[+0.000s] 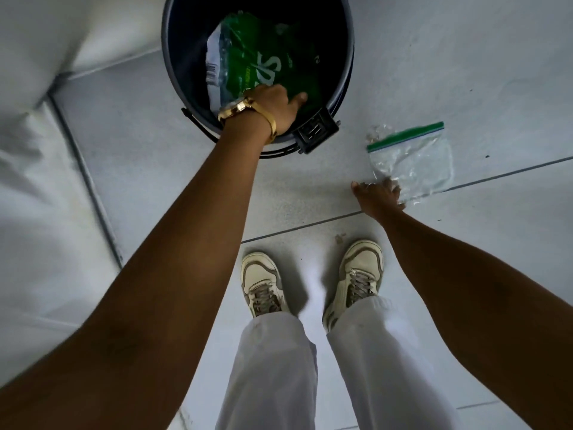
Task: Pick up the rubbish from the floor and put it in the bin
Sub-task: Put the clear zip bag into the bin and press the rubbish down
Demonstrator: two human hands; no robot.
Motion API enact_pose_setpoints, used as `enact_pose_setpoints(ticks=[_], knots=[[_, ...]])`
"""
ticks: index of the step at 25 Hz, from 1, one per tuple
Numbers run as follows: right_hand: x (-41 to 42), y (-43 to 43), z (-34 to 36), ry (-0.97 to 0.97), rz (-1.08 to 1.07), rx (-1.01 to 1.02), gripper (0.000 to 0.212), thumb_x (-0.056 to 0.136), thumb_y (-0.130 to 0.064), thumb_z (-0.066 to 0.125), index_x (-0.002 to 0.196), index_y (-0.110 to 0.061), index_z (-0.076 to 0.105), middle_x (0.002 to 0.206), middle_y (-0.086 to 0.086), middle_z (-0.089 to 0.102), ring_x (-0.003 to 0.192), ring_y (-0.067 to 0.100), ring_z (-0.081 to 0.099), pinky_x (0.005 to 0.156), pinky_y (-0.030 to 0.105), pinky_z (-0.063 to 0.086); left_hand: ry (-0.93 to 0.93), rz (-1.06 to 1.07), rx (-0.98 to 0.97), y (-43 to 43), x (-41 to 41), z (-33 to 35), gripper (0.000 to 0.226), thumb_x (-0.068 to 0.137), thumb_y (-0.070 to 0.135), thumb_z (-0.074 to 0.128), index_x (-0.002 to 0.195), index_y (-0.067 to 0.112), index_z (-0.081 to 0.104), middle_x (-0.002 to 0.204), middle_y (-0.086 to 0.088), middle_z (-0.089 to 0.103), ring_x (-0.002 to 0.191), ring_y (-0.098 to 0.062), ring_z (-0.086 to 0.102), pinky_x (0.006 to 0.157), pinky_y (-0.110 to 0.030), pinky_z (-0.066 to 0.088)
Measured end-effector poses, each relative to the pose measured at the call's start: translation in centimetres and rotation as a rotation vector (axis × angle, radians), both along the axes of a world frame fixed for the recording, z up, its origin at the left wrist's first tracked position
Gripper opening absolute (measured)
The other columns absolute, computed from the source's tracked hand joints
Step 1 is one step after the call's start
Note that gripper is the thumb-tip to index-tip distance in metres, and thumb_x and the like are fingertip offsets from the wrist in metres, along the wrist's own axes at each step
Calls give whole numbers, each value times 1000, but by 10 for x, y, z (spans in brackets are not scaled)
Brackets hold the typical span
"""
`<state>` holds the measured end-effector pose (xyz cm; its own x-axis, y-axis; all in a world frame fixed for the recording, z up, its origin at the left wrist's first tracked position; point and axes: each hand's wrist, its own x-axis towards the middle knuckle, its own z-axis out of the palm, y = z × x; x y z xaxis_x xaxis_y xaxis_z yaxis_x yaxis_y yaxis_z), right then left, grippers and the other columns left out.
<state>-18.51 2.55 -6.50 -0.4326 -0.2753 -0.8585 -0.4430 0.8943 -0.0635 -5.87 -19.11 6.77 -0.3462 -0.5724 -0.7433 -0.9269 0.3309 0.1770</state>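
A dark round bin (173, 76) stands on the pale tiled floor at the top of the view. Inside it lies a crumpled green plastic wrapper (260, 63) with white lettering. My left hand (276, 107), with a gold watch and bangle at the wrist, reaches over the bin's near rim and its fingers close on the wrapper's lower edge. To the right of the bin a clear zip bag (412, 162) with a green seal strip lies flat on the floor. My right hand (379, 197) is down at the bag's near left corner, fingers touching it.
The bin's black pedal (314, 131) juts out toward me. Small scraps (373, 135) lie by the bag's top corner and a crumb (339, 238) lies near my right shoe (356, 274). A white padded surface (37, 88) fills the left side.
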Motion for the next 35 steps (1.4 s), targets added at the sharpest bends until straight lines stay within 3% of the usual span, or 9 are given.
enact_pose_setpoints(ticks=[4,7,12,15,19,22,25,30,35], knots=[[2,5,-4,51,-58,-162,67,99,-43,42,149,-1,26,160,14,22,144,39,26,116,56,26,152,80,-159,-7,0,2,59,98,56,33,124,8,53,121,-21,61,111,-37,57,91,-45,49],[-1,13,1,216,-69,-324,46,99,-28,48,136,1,48,144,17,49,129,34,49,108,45,42,342,131,-465,2,11,21,50,98,52,35,115,12,59,109,-15,67,105,-34,60,77,-38,47],[-18,2,58,421,-387,-659,21,86,-16,68,105,-10,70,106,4,74,97,19,71,75,-2,38,559,135,-469,34,17,55,30,94,28,54,120,12,60,118,-9,65,114,-25,56,91,-38,49],[-34,-7,130,368,-437,-890,37,78,-8,70,112,-12,55,85,-3,72,69,13,71,64,2,45,605,27,-260,48,8,79,49,87,17,67,133,14,51,135,-11,54,123,-26,51,101,-41,48],[-47,-30,241,133,61,-951,33,77,-10,77,106,-24,68,85,-16,72,67,5,71,71,0,48,485,-468,-390,45,-24,118,105,68,30,84,151,23,19,162,-9,15,149,-33,14,120,-56,17],[-34,-71,300,152,281,-980,20,80,-16,77,98,-25,75,87,-10,74,75,9,70,76,18,56,375,-566,-534,29,-37,153,69,78,21,73,140,28,41,155,-10,35,144,-35,30,113,-56,25],[-16,-119,329,247,331,-1055,13,86,-24,71,99,-23,75,97,-1,77,81,11,69,77,27,55,369,-236,-612,-10,-10,172,28,91,17,57,114,31,65,120,-12,66,110,-40,61,85,-44,49],[13,-190,306,358,337,-1017,18,90,-22,61,99,-30,74,109,-4,74,101,18,68,87,34,56,489,15,-626,-49,48,143,36,92,3,51,120,22,66,120,-18,69,109,-41,64,97,-50,52],[42,-187,213,191,408,-726,26,97,-12,50,115,-17,68,118,11,68,104,30,66,89,38,55,374,-95,-226,-45,64,54,44,94,-5,45,134,12,53,135,-19,58,121,-37,57,105,-43,47]])
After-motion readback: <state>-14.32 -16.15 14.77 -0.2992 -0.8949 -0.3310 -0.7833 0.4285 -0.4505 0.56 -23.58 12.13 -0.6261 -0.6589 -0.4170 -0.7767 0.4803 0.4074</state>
